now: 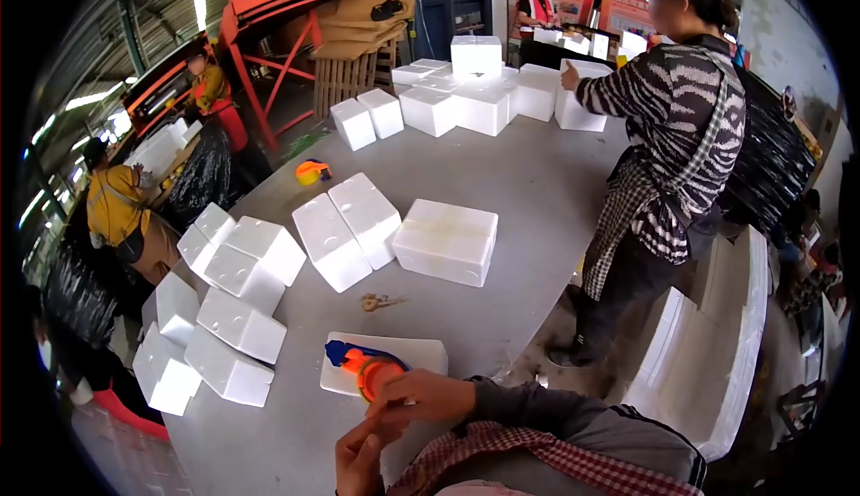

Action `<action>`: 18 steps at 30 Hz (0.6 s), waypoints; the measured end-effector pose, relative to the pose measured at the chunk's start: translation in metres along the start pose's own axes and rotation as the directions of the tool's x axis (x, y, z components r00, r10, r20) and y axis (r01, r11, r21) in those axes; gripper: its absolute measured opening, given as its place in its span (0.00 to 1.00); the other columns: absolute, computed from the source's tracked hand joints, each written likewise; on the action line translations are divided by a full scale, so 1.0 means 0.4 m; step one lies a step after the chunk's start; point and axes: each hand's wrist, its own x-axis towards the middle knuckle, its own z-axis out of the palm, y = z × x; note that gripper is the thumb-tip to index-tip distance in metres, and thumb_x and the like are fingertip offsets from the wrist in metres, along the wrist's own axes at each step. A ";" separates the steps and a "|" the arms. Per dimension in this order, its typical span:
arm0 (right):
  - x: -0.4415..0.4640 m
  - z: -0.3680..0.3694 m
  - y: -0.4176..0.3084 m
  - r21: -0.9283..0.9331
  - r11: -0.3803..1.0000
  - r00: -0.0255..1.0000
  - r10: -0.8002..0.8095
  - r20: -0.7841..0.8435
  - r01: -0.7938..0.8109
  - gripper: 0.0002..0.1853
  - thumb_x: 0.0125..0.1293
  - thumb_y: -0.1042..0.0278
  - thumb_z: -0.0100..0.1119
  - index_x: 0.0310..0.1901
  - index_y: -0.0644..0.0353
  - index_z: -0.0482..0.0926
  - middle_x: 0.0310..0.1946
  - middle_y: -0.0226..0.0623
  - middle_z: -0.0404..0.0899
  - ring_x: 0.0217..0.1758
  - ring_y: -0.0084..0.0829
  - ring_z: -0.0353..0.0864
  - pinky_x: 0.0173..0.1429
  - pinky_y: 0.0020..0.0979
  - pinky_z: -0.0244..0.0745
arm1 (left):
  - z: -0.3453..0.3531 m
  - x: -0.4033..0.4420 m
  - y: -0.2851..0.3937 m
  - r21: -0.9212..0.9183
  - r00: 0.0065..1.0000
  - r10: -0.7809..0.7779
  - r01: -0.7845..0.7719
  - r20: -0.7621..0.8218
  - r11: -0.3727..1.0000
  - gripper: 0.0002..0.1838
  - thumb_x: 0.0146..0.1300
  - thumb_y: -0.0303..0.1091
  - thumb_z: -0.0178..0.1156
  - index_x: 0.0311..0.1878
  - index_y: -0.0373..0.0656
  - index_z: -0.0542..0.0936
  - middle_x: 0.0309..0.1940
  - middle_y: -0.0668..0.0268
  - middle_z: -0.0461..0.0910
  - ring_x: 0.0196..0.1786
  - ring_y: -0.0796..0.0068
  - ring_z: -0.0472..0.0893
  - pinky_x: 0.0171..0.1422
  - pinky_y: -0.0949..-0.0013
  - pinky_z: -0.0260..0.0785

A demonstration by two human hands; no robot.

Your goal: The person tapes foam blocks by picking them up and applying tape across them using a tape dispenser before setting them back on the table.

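An orange and blue tape dispenser (367, 366) rests on a white foam box (421, 353) at the near edge of the table. My right hand (425, 395) is just in front of the dispenser and overlaps its near end in view; whether they touch I cannot tell. My left hand (360, 460) is below, at the bottom of the view. The fingertips of both hands meet in a pinch, and anything between them is too small or hidden to make out.
White foam boxes stand on the grey table (358, 442), such as one box (445, 241) in the middle and a stack (477, 55) behind. A second tape dispenser (313, 172) lies farther back. A co-worker (681, 129) handles a box at the right; foam panels (690, 362) stand below.
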 end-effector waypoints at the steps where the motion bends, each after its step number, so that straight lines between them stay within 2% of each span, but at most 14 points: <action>1: 0.005 0.012 0.007 -0.020 1.000 0.998 0.009 -0.062 -0.010 0.10 0.61 0.68 0.55 0.43 0.58 0.77 0.33 0.36 0.77 0.37 0.34 0.76 0.46 0.29 0.70 | 0.009 0.001 0.000 0.000 1.000 0.005 -0.004 -0.004 1.000 0.30 0.62 0.50 0.53 0.54 0.30 0.71 0.48 0.55 0.77 0.50 0.63 0.76 0.55 0.64 0.65; 3: 0.011 0.032 0.033 -0.043 0.999 0.992 0.018 -0.121 -0.024 0.10 0.61 0.66 0.55 0.43 0.58 0.77 0.32 0.36 0.77 0.36 0.33 0.76 0.46 0.30 0.70 | 0.033 0.011 0.006 -0.072 0.998 0.030 -0.033 -0.051 0.997 0.27 0.63 0.52 0.50 0.46 0.33 0.77 0.44 0.54 0.77 0.45 0.63 0.77 0.53 0.65 0.66; 4: 0.016 0.036 0.060 -0.017 1.000 0.980 0.019 -0.200 -0.023 0.11 0.62 0.65 0.54 0.44 0.58 0.77 0.35 0.37 0.76 0.38 0.34 0.76 0.46 0.30 0.70 | 0.021 0.022 -0.008 -0.077 0.998 0.035 -0.039 -0.053 0.996 0.27 0.63 0.52 0.50 0.46 0.33 0.77 0.44 0.54 0.77 0.45 0.63 0.77 0.53 0.65 0.66; 6: 0.042 0.032 0.096 0.006 1.000 0.963 0.022 -0.267 -0.021 0.12 0.62 0.63 0.53 0.44 0.58 0.76 0.37 0.39 0.76 0.39 0.35 0.75 0.47 0.30 0.70 | -0.019 0.069 -0.052 0.015 0.984 0.102 -0.101 -0.146 0.995 0.17 0.64 0.30 0.49 0.53 0.31 0.72 0.42 0.57 0.78 0.48 0.68 0.77 0.51 0.68 0.70; 8: 0.068 0.032 0.123 -0.185 0.971 0.816 0.014 -0.578 -0.148 0.14 0.63 0.62 0.51 0.48 0.58 0.74 0.43 0.42 0.72 0.43 0.38 0.74 0.47 0.30 0.70 | -0.045 0.102 -0.041 0.225 0.901 0.298 -0.234 -0.315 0.946 0.14 0.64 0.31 0.49 0.49 0.34 0.75 0.41 0.63 0.78 0.47 0.74 0.75 0.54 0.69 0.66; 9: 0.074 0.031 0.142 -0.184 0.945 0.787 0.107 -0.608 -0.271 0.18 0.62 0.59 0.53 0.51 0.57 0.72 0.47 0.45 0.69 0.47 0.42 0.72 0.49 0.32 0.70 | -0.079 0.112 -0.050 0.306 0.826 0.400 -0.291 -0.397 0.906 0.15 0.65 0.32 0.49 0.50 0.34 0.74 0.44 0.63 0.77 0.49 0.73 0.74 0.56 0.69 0.64; 10: 0.082 0.032 0.149 -0.189 0.944 0.792 0.105 -0.602 -0.269 0.18 0.62 0.59 0.53 0.51 0.57 0.72 0.47 0.45 0.69 0.47 0.42 0.72 0.49 0.32 0.70 | -0.117 0.130 -0.065 0.391 0.732 0.500 -0.338 -0.462 0.856 0.15 0.65 0.33 0.49 0.51 0.34 0.73 0.47 0.63 0.76 0.52 0.73 0.72 0.58 0.68 0.63; 11: 0.089 0.032 0.155 -0.346 0.889 0.769 0.011 -0.639 -0.301 0.20 0.60 0.58 0.55 0.52 0.57 0.72 0.47 0.45 0.70 0.48 0.42 0.72 0.49 0.34 0.70 | -0.148 0.145 -0.072 0.390 0.728 0.503 -0.341 -0.466 0.856 0.15 0.65 0.33 0.49 0.51 0.34 0.73 0.47 0.63 0.76 0.52 0.73 0.72 0.58 0.68 0.63; 12: 0.096 0.032 0.159 -0.487 0.807 0.747 -0.088 -0.659 -0.335 0.23 0.58 0.56 0.57 0.53 0.56 0.71 0.46 0.45 0.70 0.49 0.43 0.72 0.50 0.35 0.70 | -0.177 0.156 -0.077 0.432 0.635 0.543 -0.341 -0.549 0.835 0.16 0.65 0.34 0.49 0.53 0.35 0.72 0.49 0.62 0.74 0.54 0.73 0.71 0.60 0.68 0.61; 13: 0.094 0.027 0.162 -0.485 0.808 0.750 -0.085 -0.656 -0.334 0.23 0.58 0.56 0.57 0.53 0.56 0.71 0.46 0.45 0.70 0.49 0.43 0.72 0.50 0.35 0.70 | -0.207 0.165 -0.091 0.474 0.533 0.576 -0.331 -0.620 0.816 0.18 0.66 0.34 0.49 0.54 0.35 0.70 0.52 0.61 0.72 0.56 0.72 0.69 0.62 0.68 0.59; 14: 0.085 0.020 0.164 -0.533 0.772 0.809 -0.041 -0.586 -0.347 0.24 0.56 0.56 0.58 0.53 0.56 0.71 0.46 0.46 0.71 0.49 0.43 0.72 0.51 0.36 0.69 | -0.241 0.175 -0.118 0.477 0.532 0.574 -0.324 -0.622 0.817 0.18 0.66 0.34 0.49 0.54 0.35 0.70 0.52 0.61 0.72 0.56 0.72 0.69 0.62 0.68 0.59; 16: 0.064 0.015 0.181 -0.578 0.739 0.861 0.007 -0.508 -0.347 0.25 0.55 0.56 0.58 0.54 0.55 0.70 0.46 0.46 0.71 0.50 0.44 0.71 0.52 0.37 0.69 | -0.317 0.208 -0.205 0.463 0.645 0.415 -0.105 -0.642 0.880 0.20 0.67 0.35 0.49 0.58 0.35 0.67 0.56 0.60 0.69 0.59 0.70 0.66 0.61 0.68 0.58; 17: 0.050 0.014 0.200 -0.548 0.755 0.879 0.075 -0.471 -0.359 0.26 0.54 0.56 0.58 0.54 0.56 0.70 0.46 0.47 0.71 0.50 0.45 0.71 0.52 0.37 0.69 | -0.354 0.228 -0.270 0.368 0.697 0.333 -0.107 -0.634 0.924 0.21 0.66 0.42 0.50 0.57 0.39 0.69 0.53 0.64 0.71 0.58 0.73 0.67 0.59 0.68 0.59; 18: 0.042 0.010 0.209 -0.520 0.768 0.891 0.141 -0.431 -0.373 0.26 0.54 0.56 0.58 0.54 0.57 0.70 0.45 0.49 0.72 0.50 0.45 0.71 0.52 0.38 0.69 | -0.350 0.224 -0.269 0.370 0.694 0.338 -0.110 -0.636 0.922 0.21 0.66 0.42 0.50 0.57 0.39 0.69 0.53 0.64 0.71 0.58 0.73 0.67 0.59 0.68 0.59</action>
